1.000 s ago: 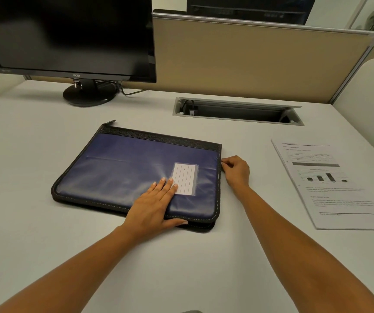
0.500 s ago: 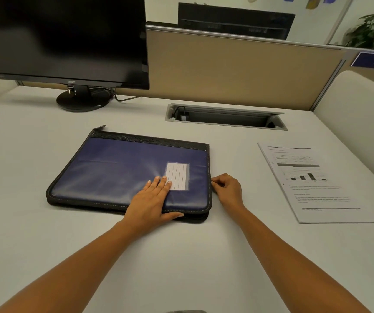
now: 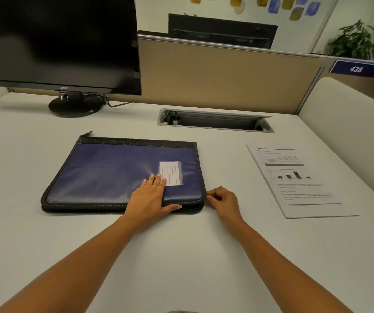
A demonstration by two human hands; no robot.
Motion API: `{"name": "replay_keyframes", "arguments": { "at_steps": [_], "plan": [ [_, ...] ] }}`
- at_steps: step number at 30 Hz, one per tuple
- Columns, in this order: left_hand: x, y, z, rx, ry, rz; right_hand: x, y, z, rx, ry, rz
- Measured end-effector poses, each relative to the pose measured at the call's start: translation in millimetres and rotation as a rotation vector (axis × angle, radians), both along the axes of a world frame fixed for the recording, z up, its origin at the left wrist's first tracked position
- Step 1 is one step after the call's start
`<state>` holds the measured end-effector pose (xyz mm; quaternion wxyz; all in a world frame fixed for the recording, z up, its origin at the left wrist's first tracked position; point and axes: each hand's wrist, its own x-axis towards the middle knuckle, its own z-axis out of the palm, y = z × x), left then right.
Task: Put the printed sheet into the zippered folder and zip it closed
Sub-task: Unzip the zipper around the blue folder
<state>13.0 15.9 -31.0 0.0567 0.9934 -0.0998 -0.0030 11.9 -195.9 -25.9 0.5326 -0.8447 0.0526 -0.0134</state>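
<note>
The zippered folder (image 3: pixel 123 175), dark blue with a black zip border, lies flat on the desk (image 3: pixel 181 256) directly in front of the person, long side toward them. It looks closed or nearly so along the near edge. The left hand (image 3: pixel 150 199) lies on its near right part, palm down, fingers straight and together with their tips reaching the lined label card (image 3: pixel 170 172), and the thumb spread along the front edge. I read that as an anchor, weight on the cover so the folder does not slide when the zip is pulled. The right hand (image 3: pixel 224 199) is at the folder's near right corner, fingers curled in, with thumb and forefinger pinched against the zip edge. The pull tab is too small for me to make out, but the pinch sits where a slider would round the corner, so my guess is that the zip is being worked open. The printed sheet (image 3: pixel 299 179), text with a small bar chart, lies face up on the desk well to the right of the folder, untouched and not yet inside. It is probably left there within easy reach of the right hand. Farther back are a cable tray (image 3: pixel 215 120) sunk into the desk, a dark monitor (image 3: pixel 57 41) at back left, and a tan partition (image 3: pixel 215 75).
</note>
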Motion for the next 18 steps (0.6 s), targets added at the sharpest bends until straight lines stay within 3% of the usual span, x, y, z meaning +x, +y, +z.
{"name": "replay_keyframes", "arguments": {
  "at_steps": [9, 18],
  "plan": [
    [4, -10, 1, -0.019, 0.015, 0.047, -17, 1, -2, 0.105, 0.009, -0.079],
    [5, -10, -3, -0.009, -0.009, 0.045, -30, 21, -7, -0.007, -0.09, -0.197]
  ]
}}
